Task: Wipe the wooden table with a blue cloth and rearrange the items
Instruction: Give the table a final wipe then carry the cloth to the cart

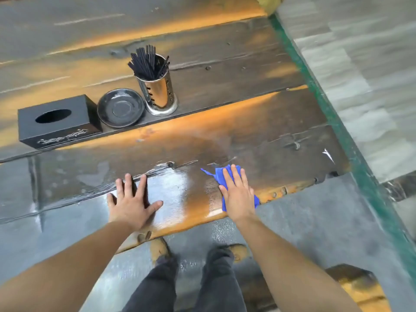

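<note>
The wooden table (247,136) is dark planks with orange-lit streaks and a wet sheen near its front edge. My right hand (237,194) lies flat, palm down, pressing the blue cloth (219,176) onto the table's front edge; cloth shows beyond the fingers and beside the wrist. My left hand (131,202) rests flat on the wet wood to the left, fingers spread, holding nothing. Further back stand a black tissue box (57,122), a dark round saucer (120,108) and a shiny metal holder (158,95) full of black chopsticks, in a row.
A green-edged glass panel (333,113) runs along the table's right end, with grey floor beyond. A small white scrap (327,154) lies near the table's right edge. My legs and shoes stand below the front edge; a yellow stool (360,287) is at lower right.
</note>
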`<state>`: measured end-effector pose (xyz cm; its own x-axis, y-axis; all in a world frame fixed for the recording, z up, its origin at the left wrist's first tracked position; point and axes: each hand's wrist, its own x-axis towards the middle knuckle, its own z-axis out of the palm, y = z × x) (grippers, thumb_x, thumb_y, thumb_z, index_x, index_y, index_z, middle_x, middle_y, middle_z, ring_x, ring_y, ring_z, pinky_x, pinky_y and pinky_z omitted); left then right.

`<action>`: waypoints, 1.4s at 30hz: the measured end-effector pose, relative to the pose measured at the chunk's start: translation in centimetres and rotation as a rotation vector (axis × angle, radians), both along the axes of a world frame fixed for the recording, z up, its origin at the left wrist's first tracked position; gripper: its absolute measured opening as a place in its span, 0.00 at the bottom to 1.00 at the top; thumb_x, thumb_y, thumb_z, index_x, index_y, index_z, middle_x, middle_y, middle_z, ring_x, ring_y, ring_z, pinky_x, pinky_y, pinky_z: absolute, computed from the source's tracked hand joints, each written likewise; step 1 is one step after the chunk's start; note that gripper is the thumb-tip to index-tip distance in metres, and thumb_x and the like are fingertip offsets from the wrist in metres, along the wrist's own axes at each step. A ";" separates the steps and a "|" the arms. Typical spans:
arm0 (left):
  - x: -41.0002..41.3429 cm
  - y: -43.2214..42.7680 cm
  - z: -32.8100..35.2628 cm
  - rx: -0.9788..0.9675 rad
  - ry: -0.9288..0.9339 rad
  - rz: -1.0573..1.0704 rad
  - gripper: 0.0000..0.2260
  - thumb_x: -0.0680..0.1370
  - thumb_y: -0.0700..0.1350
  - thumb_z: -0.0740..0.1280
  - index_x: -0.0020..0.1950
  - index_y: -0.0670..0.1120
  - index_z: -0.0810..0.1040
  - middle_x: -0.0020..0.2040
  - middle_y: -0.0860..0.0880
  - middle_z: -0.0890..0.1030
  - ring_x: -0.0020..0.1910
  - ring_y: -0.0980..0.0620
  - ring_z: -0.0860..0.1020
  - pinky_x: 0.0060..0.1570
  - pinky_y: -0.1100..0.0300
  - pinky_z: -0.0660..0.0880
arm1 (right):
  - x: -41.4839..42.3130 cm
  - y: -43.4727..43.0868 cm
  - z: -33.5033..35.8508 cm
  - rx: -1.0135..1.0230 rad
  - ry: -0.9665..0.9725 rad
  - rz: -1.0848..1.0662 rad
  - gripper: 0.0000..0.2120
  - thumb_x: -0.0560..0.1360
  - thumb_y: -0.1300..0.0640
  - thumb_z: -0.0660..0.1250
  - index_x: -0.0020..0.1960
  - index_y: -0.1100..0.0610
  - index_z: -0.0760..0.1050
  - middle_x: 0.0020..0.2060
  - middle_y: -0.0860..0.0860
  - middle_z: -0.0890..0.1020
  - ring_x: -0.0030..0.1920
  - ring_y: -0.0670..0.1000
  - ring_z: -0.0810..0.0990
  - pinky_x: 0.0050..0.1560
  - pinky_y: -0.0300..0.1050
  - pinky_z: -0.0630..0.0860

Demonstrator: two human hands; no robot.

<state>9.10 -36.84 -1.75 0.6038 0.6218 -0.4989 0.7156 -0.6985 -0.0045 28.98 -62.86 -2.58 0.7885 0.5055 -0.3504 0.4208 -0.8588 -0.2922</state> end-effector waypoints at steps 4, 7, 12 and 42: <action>1.5 -1.2 1.6 0.018 0.054 0.050 0.45 0.75 0.75 0.59 0.84 0.58 0.43 0.85 0.44 0.45 0.84 0.40 0.46 0.78 0.40 0.54 | 2.3 -2.8 0.6 0.100 0.114 0.079 0.23 0.87 0.50 0.58 0.81 0.48 0.65 0.83 0.44 0.58 0.84 0.48 0.52 0.71 0.55 0.68; 3.3 -3.5 3.2 -0.013 -0.003 0.168 0.37 0.78 0.59 0.68 0.83 0.51 0.57 0.82 0.43 0.58 0.81 0.41 0.58 0.74 0.39 0.63 | 4.1 -5.8 2.1 0.246 0.240 0.009 0.21 0.86 0.53 0.60 0.79 0.51 0.69 0.81 0.48 0.65 0.81 0.50 0.60 0.76 0.50 0.61; 7.9 -11.4 5.9 -0.071 -0.167 0.179 0.21 0.79 0.48 0.65 0.72 0.44 0.73 0.67 0.40 0.75 0.66 0.37 0.74 0.63 0.44 0.72 | 6.3 -13.9 5.7 0.416 0.421 -0.238 0.19 0.87 0.57 0.59 0.76 0.58 0.71 0.75 0.54 0.74 0.75 0.55 0.71 0.74 0.44 0.62; 50.9 -49.9 6.1 -0.358 0.166 -0.948 0.13 0.81 0.48 0.61 0.37 0.46 0.72 0.38 0.46 0.77 0.44 0.43 0.78 0.42 0.55 0.71 | 15.8 -53.7 9.4 0.581 0.354 -1.340 0.16 0.87 0.50 0.58 0.72 0.51 0.75 0.56 0.52 0.83 0.58 0.53 0.79 0.56 0.44 0.69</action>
<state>59.97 -86.76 4.38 0.6757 -0.2762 -0.6835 -0.1214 -0.9562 0.2663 44.82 -116.57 6.78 0.6865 -0.3700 -0.6259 -0.7243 -0.2716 -0.6338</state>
